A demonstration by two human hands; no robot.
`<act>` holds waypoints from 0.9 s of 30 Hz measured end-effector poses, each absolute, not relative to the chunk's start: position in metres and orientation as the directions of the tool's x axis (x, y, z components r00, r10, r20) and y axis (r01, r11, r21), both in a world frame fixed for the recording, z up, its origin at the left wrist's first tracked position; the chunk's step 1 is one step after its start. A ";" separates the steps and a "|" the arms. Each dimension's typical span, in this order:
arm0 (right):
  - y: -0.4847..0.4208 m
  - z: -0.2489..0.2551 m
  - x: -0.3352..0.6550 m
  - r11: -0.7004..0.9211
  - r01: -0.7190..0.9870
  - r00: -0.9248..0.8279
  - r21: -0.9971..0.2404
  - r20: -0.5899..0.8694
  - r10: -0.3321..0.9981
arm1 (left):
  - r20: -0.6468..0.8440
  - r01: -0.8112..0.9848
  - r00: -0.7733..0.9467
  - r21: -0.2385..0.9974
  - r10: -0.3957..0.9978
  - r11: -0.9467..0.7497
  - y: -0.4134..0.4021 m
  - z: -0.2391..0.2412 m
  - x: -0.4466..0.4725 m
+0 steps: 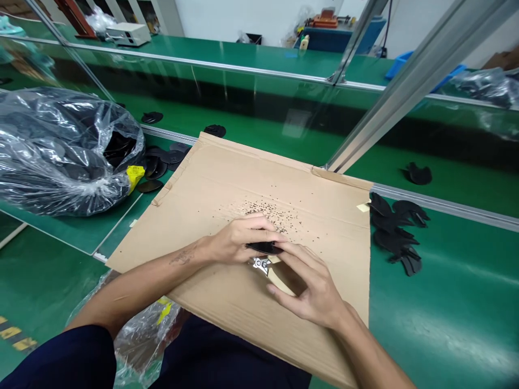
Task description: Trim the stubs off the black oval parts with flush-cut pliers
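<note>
My left hand (239, 237) is closed on a thin black plastic disc (265, 247), held just above the cardboard. My right hand (310, 281) curls round a pair of nippers (279, 281) with cream handles. The nippers' metal head points left, just below the disc. My right fingertips reach the disc's right edge, and the right thumb lies along the lower handle. Fingers hide part of the disc and of the handles. Many tiny black scraps (275, 213) lie scattered on the cardboard sheet (227, 173) beyond my hands.
A clear plastic bag (60, 151) full of black discs lies at the left, with loose discs (156, 162) beside it. Notched black pieces (395, 232) are piled on the green table (454, 302) at the right. A metal post (389, 97) rises behind the cardboard.
</note>
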State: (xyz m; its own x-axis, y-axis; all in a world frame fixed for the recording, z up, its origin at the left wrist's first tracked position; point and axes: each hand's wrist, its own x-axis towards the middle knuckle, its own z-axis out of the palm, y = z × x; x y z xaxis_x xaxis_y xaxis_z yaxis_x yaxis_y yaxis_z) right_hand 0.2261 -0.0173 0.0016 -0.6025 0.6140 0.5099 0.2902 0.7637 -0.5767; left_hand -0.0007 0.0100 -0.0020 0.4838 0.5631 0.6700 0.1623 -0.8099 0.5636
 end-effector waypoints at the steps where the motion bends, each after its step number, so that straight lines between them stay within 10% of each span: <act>1: -0.017 0.001 0.226 0.766 0.288 -0.605 -0.575 0.511 0.611 | 0.680 0.173 0.492 0.535 0.543 -0.827 0.011 -0.002 -0.001; 14: -0.018 0.006 0.226 0.753 0.300 -0.599 -0.585 0.499 0.626 | 0.743 0.168 0.440 0.484 0.504 -0.859 0.010 -0.007 0.002; 27: -0.019 -0.002 0.227 0.737 0.302 -0.614 -0.605 0.467 0.636 | 0.575 0.141 0.312 0.759 0.756 -0.636 0.007 -0.009 0.003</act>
